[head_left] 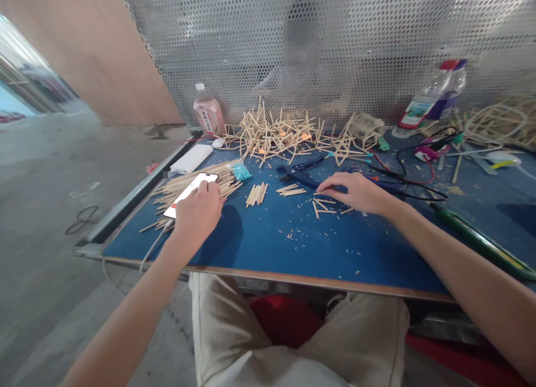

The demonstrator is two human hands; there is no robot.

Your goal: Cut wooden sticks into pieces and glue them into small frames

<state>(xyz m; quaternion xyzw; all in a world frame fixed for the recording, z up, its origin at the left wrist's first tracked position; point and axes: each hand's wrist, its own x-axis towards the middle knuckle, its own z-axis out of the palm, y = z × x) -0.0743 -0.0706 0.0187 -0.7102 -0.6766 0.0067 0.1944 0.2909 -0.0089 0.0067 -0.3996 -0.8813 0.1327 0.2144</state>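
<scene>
My left hand (199,211) is curled over the near end of a white phone (190,194) that lies on a pile of long wooden sticks (188,187) at the left of the blue table (272,247). My right hand (355,190) rests palm down near the table's middle, fingers stretched out over a few short cut sticks (324,205). Just beyond its fingertips lie blue-handled cutters (302,175). Two small bundles of short sticks (257,194) lie between my hands.
A heap of glued stick frames (276,133) lines the perforated metal screen (335,46), behind which a person sits. A pink bottle (208,113), a white power bank (191,158), clear bottles (431,96), cables (414,169) and a green tool (481,242) surround the work area.
</scene>
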